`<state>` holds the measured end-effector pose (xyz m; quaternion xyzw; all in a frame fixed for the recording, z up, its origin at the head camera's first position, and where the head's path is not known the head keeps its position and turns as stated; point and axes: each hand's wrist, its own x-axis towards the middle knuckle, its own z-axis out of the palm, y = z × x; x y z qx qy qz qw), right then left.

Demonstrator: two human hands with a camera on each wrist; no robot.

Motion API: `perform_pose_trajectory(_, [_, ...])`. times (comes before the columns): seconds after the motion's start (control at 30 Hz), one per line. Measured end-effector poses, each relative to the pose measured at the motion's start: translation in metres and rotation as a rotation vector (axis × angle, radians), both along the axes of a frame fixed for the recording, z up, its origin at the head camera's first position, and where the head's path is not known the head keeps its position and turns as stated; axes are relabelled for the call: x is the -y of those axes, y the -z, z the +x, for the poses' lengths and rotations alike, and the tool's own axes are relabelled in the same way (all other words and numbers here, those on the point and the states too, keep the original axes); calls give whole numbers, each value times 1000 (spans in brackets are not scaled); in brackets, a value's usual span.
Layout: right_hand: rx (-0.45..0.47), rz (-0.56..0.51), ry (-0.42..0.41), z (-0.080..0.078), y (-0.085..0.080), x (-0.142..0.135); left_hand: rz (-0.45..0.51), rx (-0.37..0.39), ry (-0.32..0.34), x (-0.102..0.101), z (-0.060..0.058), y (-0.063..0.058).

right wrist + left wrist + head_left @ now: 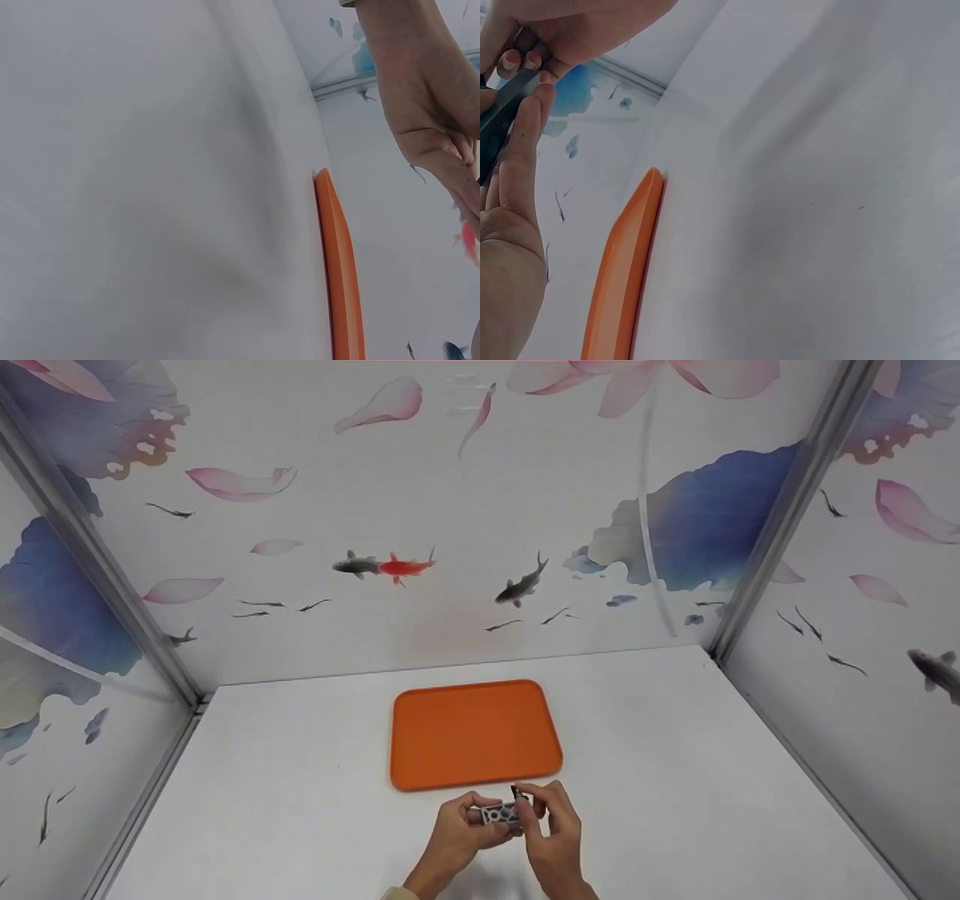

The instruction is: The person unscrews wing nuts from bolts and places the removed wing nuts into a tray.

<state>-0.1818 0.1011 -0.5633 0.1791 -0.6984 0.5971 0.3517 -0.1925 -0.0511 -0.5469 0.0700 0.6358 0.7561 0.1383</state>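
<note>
Both hands are raised together over the table, in front of the tray, around one small grey block (495,814) with ring-shaped openings on its face. My left hand (459,832) grips the block's left part between thumb and fingers. At its right end, my right hand (553,836) pinches a small dark piece (516,793), whose kind is too small to tell. Seen from the left wrist, the block (516,94) is a long dark grey bar between the two hands. In the right wrist view the right hand (424,90) has curled fingers, and the block is almost wholly out of frame.
An orange tray (474,735) with a raised rim lies on the white table (300,780), just beyond the hands. Panels printed with fish and petals (465,510) wall the table at the back and both sides, joined by metal corner posts (795,502).
</note>
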Motion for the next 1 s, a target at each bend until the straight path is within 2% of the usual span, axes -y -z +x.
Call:
perform_pose_trajectory(0.27, [13,-36,1,-1,-1,-2,27,26,-5,1,2,1])
perform_pose_trajectory(0.73, [3,-59,90,-3,0,-4,-2,31,-9,-1,2,2])
perform_pose_trajectory(0.9, [-4,-46,81,-4,1,-4,4,41,-16,-1,1,1])
perform_pose_trajectory(1.0, [24,-48,57,-2,1,-3,14,44,-15,-1,1,1])
